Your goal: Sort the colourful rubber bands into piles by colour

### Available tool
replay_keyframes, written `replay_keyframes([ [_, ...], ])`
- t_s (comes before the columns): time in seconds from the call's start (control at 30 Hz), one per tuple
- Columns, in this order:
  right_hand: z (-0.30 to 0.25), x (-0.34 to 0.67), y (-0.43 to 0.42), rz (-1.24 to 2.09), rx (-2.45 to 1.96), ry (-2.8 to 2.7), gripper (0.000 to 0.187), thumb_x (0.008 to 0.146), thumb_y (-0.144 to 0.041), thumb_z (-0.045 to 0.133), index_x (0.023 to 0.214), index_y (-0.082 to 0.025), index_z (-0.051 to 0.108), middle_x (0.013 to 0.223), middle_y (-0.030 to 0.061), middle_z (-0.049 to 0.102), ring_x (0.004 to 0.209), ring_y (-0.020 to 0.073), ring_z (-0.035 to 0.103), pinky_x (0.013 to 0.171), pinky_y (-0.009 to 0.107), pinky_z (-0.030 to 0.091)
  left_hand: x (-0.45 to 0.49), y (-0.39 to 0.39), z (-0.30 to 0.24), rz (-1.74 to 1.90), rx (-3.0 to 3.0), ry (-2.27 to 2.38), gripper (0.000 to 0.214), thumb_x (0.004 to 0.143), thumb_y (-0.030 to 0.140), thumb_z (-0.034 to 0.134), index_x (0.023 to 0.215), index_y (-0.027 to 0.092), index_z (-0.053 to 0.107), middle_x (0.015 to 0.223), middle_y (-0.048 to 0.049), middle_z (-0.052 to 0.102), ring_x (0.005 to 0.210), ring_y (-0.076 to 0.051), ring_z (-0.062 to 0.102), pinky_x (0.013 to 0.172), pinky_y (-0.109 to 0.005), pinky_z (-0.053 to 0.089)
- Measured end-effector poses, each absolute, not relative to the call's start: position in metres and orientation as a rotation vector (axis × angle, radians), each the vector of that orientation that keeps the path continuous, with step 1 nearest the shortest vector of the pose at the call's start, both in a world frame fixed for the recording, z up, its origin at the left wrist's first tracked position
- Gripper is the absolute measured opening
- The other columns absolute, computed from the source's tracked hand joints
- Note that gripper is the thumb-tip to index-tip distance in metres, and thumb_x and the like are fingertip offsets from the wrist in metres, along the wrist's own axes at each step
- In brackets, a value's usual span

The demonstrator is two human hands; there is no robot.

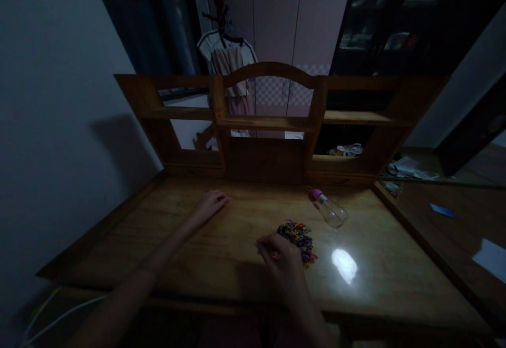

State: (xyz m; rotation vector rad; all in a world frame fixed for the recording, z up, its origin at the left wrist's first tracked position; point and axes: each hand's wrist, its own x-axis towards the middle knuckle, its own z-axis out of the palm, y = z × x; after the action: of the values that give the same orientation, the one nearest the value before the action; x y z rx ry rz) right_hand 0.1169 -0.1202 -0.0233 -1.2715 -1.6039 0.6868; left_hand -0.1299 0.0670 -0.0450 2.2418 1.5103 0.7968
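My right hand [280, 257] rests on the wooden desk [221, 242] with its fingers pinched together at the near edge of a small heap of many-coloured little bands [297, 235]. What the fingertips pinch is too small to name. My left hand [211, 204] lies on the desk farther back and to the left, fingers loosely curled, with nothing visible in it. A clear plastic bottle with a pink cap [329, 207] lies on its side behind and right of the heap.
A wooden shelf unit [269, 121] stands along the back of the desk. Clothes hang behind it. A bright light spot [344, 264] glares on the desk right of my right hand. Papers and small items lie on the floor at right.
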Motion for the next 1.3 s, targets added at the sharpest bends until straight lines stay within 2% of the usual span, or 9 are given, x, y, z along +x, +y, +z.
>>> replay_keyframes([
  [0.13, -0.034, 0.084, -0.101, 0.727, -1.224, -1.652, 0.014, 0.083, -0.013, 0.056, 0.084, -0.019, 0.068, 0.081, 0.0025, 0.069, 0.074, 0.0154, 0.065, 0.068, 0.024, 0.048, -0.136, 0.081, -0.049, 0.847, 2.279, 1.518, 0.032, 0.082, 0.046, 0.056, 0.078, 0.017, 0.069, 0.084, -0.0078, 0.067, 0.083, -0.022, 0.061, 0.079, -0.032, 0.046],
  [0.37, -0.047, 0.024, -0.071, 0.809, -1.224, -1.687, 0.017, 0.082, -0.011, 0.055, 0.087, -0.02, 0.07, 0.083, 0.0035, 0.071, 0.078, 0.0175, 0.066, 0.07, 0.026, 0.05, -0.165, 0.047, -0.034, 1.067, 2.174, 1.711, 0.038, 0.091, 0.045, 0.042, 0.09, 0.015, 0.066, 0.094, -0.01, 0.066, 0.091, -0.023, 0.06, 0.086, -0.036, 0.045],
  [0.5, -0.053, 0.004, -0.062, 0.752, -1.28, -1.701, 0.027, 0.081, -0.01, 0.053, 0.103, -0.018, 0.067, 0.099, 0.009, 0.071, 0.089, 0.0211, 0.066, 0.08, 0.032, 0.051, -0.164, -0.01, -0.029, 1.128, 2.063, 1.717, 0.036, 0.092, 0.046, 0.043, 0.093, 0.019, 0.066, 0.099, -0.0069, 0.067, 0.096, -0.021, 0.061, 0.09, -0.035, 0.045],
  [0.6, -0.047, 0.023, -0.065, 0.728, -1.303, -1.647, 0.029, 0.085, -0.014, 0.05, 0.11, -0.016, 0.064, 0.103, 0.0107, 0.069, 0.087, 0.0206, 0.067, 0.078, 0.032, 0.052, -0.159, -0.056, -0.036, 1.127, 1.939, 1.707, 0.033, 0.091, 0.047, 0.047, 0.093, 0.022, 0.067, 0.101, -0.0041, 0.068, 0.099, -0.021, 0.061, 0.093, -0.034, 0.045],
  [0.7, -0.033, 0.074, -0.073, 0.74, -1.297, -1.574, 0.024, 0.087, -0.021, 0.05, 0.105, -0.019, 0.066, 0.094, 0.0067, 0.07, 0.08, 0.018, 0.067, 0.071, 0.029, 0.053, -0.157, -0.091, -0.051, 1.109, 1.815, 1.705, 0.032, 0.089, 0.049, 0.049, 0.093, 0.023, 0.068, 0.1, -0.0036, 0.069, 0.099, -0.022, 0.063, 0.092, -0.034, 0.046],
  [0.93, -0.018, 0.2, -0.089, 0.316, -1.508, -1.638, 0.025, 0.086, -0.023, 0.052, 0.107, -0.02, 0.066, 0.104, 0.0087, 0.067, 0.094, 0.022, 0.062, 0.084, 0.038, 0.05, -0.126, -0.122, -0.076, 1.081, 1.603, 1.668, 0.032, 0.089, 0.048, 0.049, 0.084, 0.021, 0.065, 0.088, -0.0045, 0.072, 0.086, -0.022, 0.067, 0.08, -0.033, 0.052],
  [1.03, -0.025, 0.208, -0.085, 0.211, -1.519, -1.829, 0.027, 0.087, -0.018, 0.05, 0.109, -0.02, 0.066, 0.107, 0.0095, 0.066, 0.104, 0.0242, 0.057, 0.092, 0.041, 0.045, -0.104, -0.119, -0.079, 1.101, 1.676, 1.709, 0.031, 0.089, 0.048, 0.049, 0.085, 0.022, 0.065, 0.092, -0.006, 0.071, 0.089, -0.024, 0.066, 0.081, -0.035, 0.051],
  [1.17, -0.034, 0.187, -0.068, 0.216, -1.588, -2.11, 0.03, 0.088, -0.013, 0.048, 0.11, -0.02, 0.067, 0.111, 0.0103, 0.064, 0.107, 0.0235, 0.053, 0.092, 0.037, 0.041, -0.091, -0.111, -0.084, 1.188, 1.827, 1.808, 0.027, 0.089, 0.045, 0.05, 0.085, 0.022, 0.065, 0.094, -0.006, 0.07, 0.087, -0.023, 0.066, 0.081, -0.035, 0.051],
  [1.3, -0.033, 0.175, -0.057, 0.221, -1.734, -2.238, 0.023, 0.084, -0.01, 0.053, 0.094, -0.019, 0.072, 0.099, 0.0112, 0.065, 0.1, 0.0232, 0.056, 0.087, 0.035, 0.038, -0.092, -0.11, -0.09, 1.233, 1.859, 1.831, 0.026, 0.09, 0.042, 0.049, 0.084, 0.022, 0.064, 0.09, -0.0053, 0.069, 0.084, -0.022, 0.065, 0.08, -0.034, 0.05],
])
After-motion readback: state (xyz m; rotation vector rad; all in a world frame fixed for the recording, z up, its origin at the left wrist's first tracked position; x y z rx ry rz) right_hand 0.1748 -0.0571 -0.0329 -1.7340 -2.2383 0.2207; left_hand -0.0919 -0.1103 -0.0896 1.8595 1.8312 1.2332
